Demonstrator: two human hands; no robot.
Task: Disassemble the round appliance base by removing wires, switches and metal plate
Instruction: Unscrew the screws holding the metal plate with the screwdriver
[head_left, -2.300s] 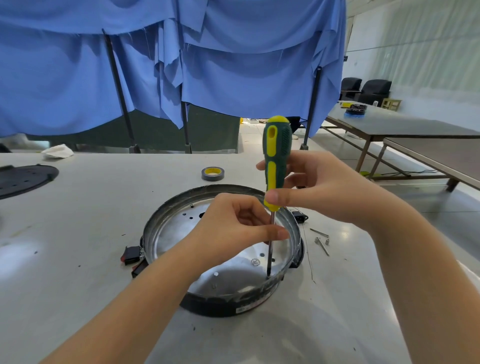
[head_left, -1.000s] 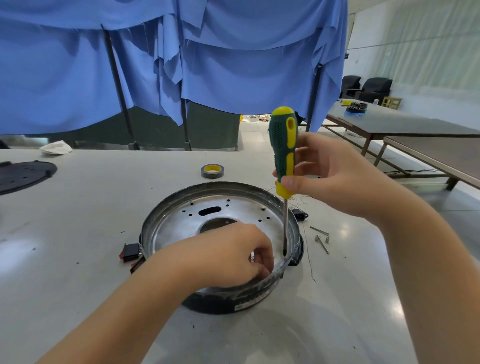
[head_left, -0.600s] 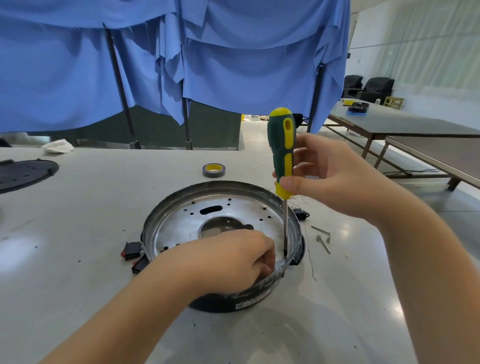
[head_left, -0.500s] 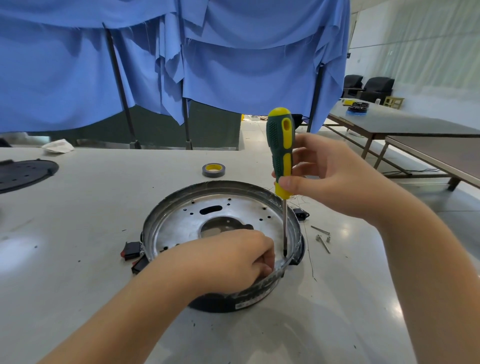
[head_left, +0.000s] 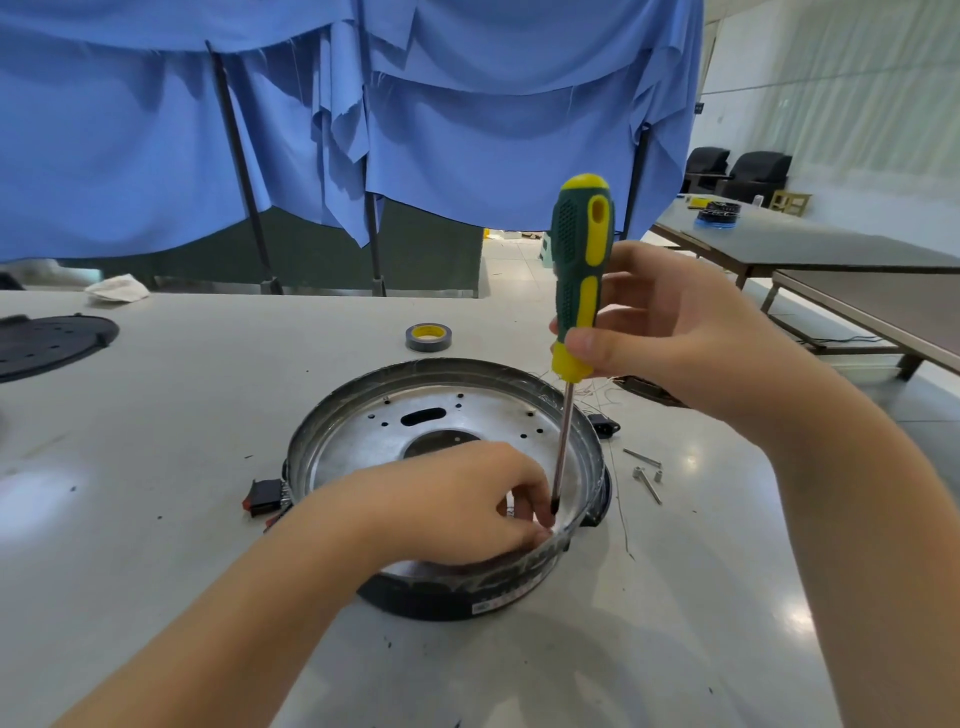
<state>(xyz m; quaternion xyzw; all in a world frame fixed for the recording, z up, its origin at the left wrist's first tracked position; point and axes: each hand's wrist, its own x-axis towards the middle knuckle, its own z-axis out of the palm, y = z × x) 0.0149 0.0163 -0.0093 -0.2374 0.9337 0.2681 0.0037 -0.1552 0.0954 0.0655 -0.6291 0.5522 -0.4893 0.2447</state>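
The round appliance base sits mid-table, a black ring holding a shiny perforated metal plate. My right hand grips a green and yellow screwdriver held upright, its tip down near the plate's front right rim. My left hand reaches into the base with fingers pinched together by the tip; what they pinch is hidden. A red and black switch hangs at the base's left side. Thin wires trail off behind the rim.
Loose screws lie on the table right of the base. A roll of grey tape sits behind it. A black perforated disc lies far left, a white rag at the back edge. Blue curtains hang behind; other tables stand right.
My left hand dropped from the screwdriver shaft into the base and pinched at the screw spot. My right hand lifted the screwdriver slightly, then brought its tip back down.
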